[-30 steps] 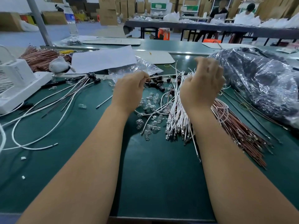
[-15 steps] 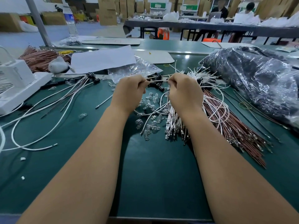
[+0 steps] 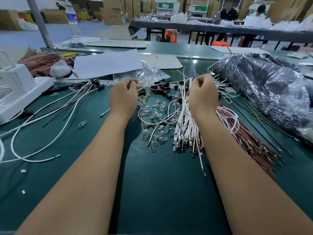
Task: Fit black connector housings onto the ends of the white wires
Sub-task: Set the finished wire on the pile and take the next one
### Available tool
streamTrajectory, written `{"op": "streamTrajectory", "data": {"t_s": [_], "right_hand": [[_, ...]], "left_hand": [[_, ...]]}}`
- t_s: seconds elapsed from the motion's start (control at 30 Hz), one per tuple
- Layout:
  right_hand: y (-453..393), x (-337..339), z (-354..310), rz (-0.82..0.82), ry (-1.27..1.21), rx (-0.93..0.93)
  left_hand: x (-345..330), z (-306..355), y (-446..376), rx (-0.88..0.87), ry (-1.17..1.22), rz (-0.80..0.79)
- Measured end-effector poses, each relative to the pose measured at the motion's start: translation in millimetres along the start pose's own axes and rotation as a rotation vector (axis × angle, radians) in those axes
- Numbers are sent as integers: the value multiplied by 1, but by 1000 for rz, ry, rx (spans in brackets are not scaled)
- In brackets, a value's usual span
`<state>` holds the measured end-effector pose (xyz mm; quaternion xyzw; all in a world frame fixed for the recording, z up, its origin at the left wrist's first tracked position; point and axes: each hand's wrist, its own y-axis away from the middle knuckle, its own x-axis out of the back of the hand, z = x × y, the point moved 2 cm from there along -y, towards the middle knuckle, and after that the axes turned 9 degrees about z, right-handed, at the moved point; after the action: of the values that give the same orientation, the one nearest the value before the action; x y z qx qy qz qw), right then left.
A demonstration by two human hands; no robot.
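Both hands hover over the middle of the green tabletop, backs toward the camera. The left hand has its fingers curled, pinching a thin wire that runs rightward over the scattered black housings. The right hand has its fingers curled around the far ends of the bundle of white wires, which fans toward the near edge. Small clear bulbs lie between the hands.

bare green mat near, glass bulbs and white wires crowd beyond
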<state>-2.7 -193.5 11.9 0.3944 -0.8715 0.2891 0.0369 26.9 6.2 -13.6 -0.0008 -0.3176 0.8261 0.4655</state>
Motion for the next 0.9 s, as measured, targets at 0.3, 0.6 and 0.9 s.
{"op": "streamTrajectory", "data": {"t_s": [0.3,0.6,0.9], "right_hand": [[-44,-39,-12,-367,79,-139],[-88,-87,1,-513,333,-152],[-92,-121,1,-631,127,-165]], "left_hand": [[-30,-3,-28,81,-51,-259],[-82,-3,-70,-79,-194,-619],[-115,0,-77,42,-224,-649]]}}
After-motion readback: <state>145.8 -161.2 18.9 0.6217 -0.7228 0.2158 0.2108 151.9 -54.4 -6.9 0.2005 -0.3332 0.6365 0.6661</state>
